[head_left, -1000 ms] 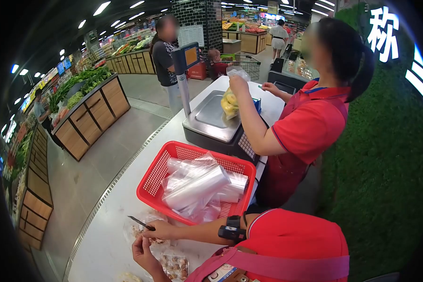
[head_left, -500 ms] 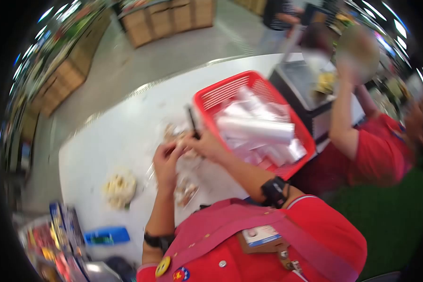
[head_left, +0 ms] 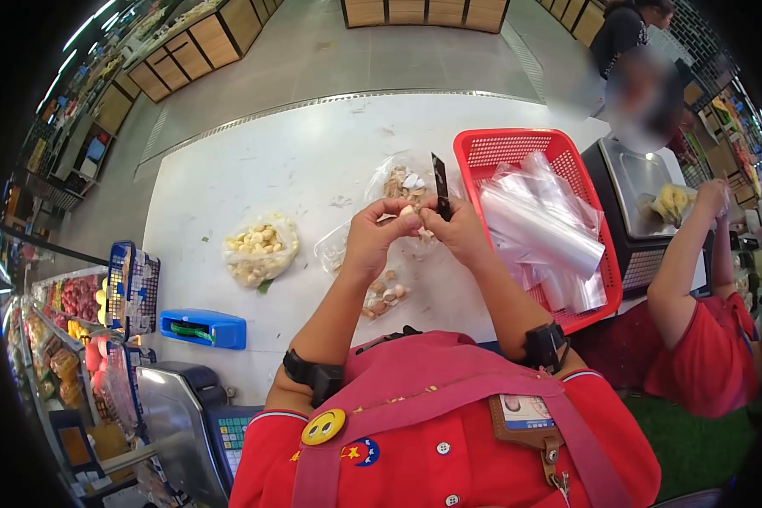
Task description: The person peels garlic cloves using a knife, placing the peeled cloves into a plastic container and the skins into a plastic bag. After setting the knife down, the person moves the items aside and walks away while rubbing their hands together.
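Note:
Over the white table, my left hand pinches a small pale garlic clove between its fingertips. Close against it, my right hand holds a knife with a dark blade pointing up, its fingertips touching the clove. Behind and beneath the hands lies a clear plastic bag with skins and peelings. Unpeeled cloves lie in clear plastic nearer my body. To the left, a clear bag holds many peeled, pale cloves.
A red basket of plastic bag rolls stands at the right. Beyond it, a person in red handles a yellow bagged item by a metal-topped scale. At the left are a blue dispenser, a blue basket and a weighing machine.
The view has turned right and steadied, so the table things appear shifted. My hands remain together around the clove. The person at the right has lowered their arms.

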`<act>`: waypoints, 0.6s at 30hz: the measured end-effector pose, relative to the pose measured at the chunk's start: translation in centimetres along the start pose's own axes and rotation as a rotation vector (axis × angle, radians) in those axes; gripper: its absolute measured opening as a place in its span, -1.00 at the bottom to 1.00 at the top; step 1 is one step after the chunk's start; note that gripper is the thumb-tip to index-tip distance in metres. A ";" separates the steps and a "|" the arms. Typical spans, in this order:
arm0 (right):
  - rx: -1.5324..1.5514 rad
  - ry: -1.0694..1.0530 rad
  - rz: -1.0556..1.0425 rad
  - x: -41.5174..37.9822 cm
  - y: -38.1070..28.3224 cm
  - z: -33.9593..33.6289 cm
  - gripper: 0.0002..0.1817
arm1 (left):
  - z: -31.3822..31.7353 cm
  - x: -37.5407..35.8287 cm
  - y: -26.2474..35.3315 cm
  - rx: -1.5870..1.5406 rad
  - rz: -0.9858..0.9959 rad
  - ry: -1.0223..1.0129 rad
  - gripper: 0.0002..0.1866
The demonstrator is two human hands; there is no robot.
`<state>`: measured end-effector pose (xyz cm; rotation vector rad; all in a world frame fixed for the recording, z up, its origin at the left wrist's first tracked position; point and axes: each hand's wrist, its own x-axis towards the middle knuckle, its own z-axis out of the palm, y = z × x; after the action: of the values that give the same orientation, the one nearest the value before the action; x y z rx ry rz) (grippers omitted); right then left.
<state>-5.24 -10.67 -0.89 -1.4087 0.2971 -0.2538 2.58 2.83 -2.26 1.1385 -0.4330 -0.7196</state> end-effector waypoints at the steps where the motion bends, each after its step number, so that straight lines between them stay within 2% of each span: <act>1: 0.004 0.026 0.003 0.0 0.1 0.0 -0.88 | 0.0 -0.1 0.1 0.001 -0.001 0.001 -0.76; 2: 0.005 0.026 0.003 0.1 0.5 -0.1 -0.88 | 0.1 -0.1 0.3 -0.082 -0.015 0.012 -0.76; 4: -0.050 0.184 -0.018 0.7 1.4 -0.4 -0.88 | 0.1 -0.1 0.6 -0.162 -0.025 0.020 -0.76; 8: -0.152 0.273 -0.119 1.2 2.2 -0.8 -0.89 | -0.3 -0.1 0.7 -0.375 -0.014 0.026 -0.72; 10: -0.323 0.330 -0.107 1.3 2.2 -0.8 -0.86 | -0.3 -0.1 0.8 -0.427 -0.023 0.038 -0.71; 11: -0.321 0.331 -0.108 1.2 2.1 -0.8 -0.86 | -0.3 -0.1 0.9 -0.447 -0.021 0.044 -0.71; 13: -0.585 0.273 -0.082 0.5 1.1 -0.5 -0.82 | -0.3 0.0 0.7 -0.467 -0.019 0.050 -0.71; 14: -0.584 0.274 -0.082 0.5 1.2 -0.5 -0.82 | -0.4 0.2 0.3 -0.457 -0.024 0.090 -0.72; 16: -0.562 0.238 -0.329 0.5 1.4 -0.2 -0.74 | -0.1 0.2 0.4 -0.447 -0.028 0.132 -0.73; 18: -0.643 0.172 -0.383 0.3 1.0 -0.1 -0.69 | 0.1 0.2 0.7 -0.515 -0.113 0.163 -0.75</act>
<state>-5.03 -10.67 -1.90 -2.0856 0.2576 -0.6363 2.81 2.79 -1.55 0.7294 -0.0362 -0.7740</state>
